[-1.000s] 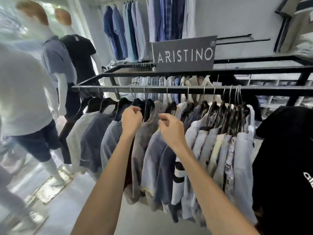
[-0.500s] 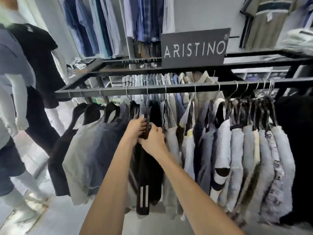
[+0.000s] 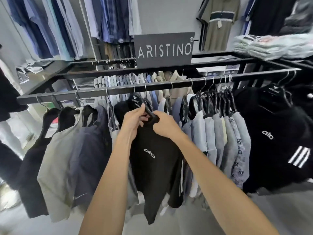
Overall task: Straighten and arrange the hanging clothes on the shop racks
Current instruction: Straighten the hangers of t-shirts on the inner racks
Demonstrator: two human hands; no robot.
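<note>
- Between my two hands, at the neck of a black T-shirt (image 3: pixel 152 167), sits a black hanger (image 3: pixel 149 109); its wire hook runs up to the rack rail (image 3: pixel 94 94) just above my grip.
- My left hand (image 3: pixel 133 121) curls its fingers into the shirt's collar, with the thumb pointing up beside the hanger. It is a narrow grip, closed on fabric.
- My right hand (image 3: pixel 165 127) closes thumb and fingers round the lower end of the hanger's arm, right beside my left fingertips.
- The T-shirt hangs straight down from my grip between my forearms. A white "alo" logo faces me, and white stripes run down its right edge.
- Left of my grip, a navy shirt (image 3: pixel 91 150), a beige shirt (image 3: pixel 55 158) and a dark garment (image 3: pixel 33 175) hang on the same rail, spaced apart.
- Right of my grip, pale grey-blue shirts (image 3: pixel 220 141) are bunched tightly on black hangers. Past them hangs a second black T-shirt (image 3: pixel 274 150) with the same logo and three white sleeve stripes.
- Above and beyond my grip, a grey ARISTINO sign (image 3: pixel 164 50) stands on the rack top, and a back row of pale shirts (image 3: pixel 118 80) shows under it.
- Higher up, blue shirts (image 3: pixel 50 26) hang to the left and an olive striped polo (image 3: pixel 220 26) to the right. Folded clothes (image 3: pixel 271 46) are stacked at the far right.
</note>
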